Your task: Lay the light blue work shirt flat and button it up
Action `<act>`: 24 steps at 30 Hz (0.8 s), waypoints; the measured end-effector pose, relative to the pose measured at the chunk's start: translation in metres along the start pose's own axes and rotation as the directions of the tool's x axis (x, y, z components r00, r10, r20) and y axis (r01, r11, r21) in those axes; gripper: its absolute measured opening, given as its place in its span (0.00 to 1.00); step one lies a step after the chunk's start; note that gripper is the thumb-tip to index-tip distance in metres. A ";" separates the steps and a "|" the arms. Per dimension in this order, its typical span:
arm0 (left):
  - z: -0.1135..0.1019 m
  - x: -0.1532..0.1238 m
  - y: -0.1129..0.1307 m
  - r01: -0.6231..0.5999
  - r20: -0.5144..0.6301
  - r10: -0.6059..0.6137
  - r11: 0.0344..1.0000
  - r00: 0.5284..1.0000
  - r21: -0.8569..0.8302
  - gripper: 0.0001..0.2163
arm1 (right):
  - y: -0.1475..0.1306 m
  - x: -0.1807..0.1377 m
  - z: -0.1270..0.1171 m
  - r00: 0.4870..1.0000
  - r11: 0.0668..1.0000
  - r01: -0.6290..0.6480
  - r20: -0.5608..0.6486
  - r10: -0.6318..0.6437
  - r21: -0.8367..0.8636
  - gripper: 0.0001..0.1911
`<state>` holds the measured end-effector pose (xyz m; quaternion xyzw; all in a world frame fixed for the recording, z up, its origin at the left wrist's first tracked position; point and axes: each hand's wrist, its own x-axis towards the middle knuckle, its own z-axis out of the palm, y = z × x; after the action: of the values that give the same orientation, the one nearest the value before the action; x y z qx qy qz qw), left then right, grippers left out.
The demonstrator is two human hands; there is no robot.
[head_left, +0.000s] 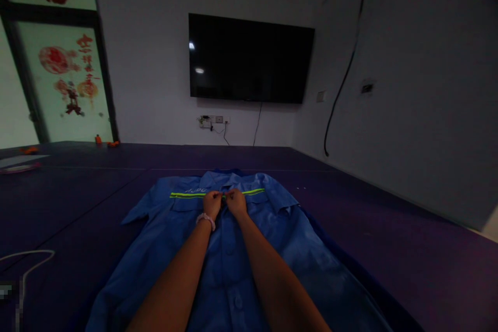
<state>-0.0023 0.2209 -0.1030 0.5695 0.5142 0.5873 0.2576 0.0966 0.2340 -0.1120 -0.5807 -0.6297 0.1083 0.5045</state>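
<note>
A blue short-sleeved work shirt [155, 249] lies front up and spread out, its collar pointing away from me. Yellow-green stripes [188, 195] cross its chest, and pale lettering shows above the left one. Both hands meet at the middle of the chest, on the front edges. My left hand [212, 204], with a pink scrunchie [206, 220] on its wrist, pinches the cloth there. Close beside it, my right hand [237, 203] pinches the other side. Whether a button is between the fingertips is hidden. Lower on the front, a button [238, 302] shows.
Dark blue cloth [334, 249] shows beneath the shirt, on a purple floor mat [408, 249]. A white cable [39, 252] lies at the left. Small orange objects [112, 143] sit near the door. A black cable [342, 83] hangs down the right wall; a television [251, 59] hangs ahead.
</note>
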 end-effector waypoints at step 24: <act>-0.002 -0.004 0.014 -0.151 0.023 0.149 0.986 0.989 0.075 0.10 | 0.000 0.001 -0.002 1.000 1.000 -0.004 0.004 0.004 0.023 0.11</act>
<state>0.0006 0.2125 -0.0920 0.6212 0.4898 0.5798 0.1952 0.0984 0.2337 -0.1108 -0.5761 -0.6282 0.1175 0.5096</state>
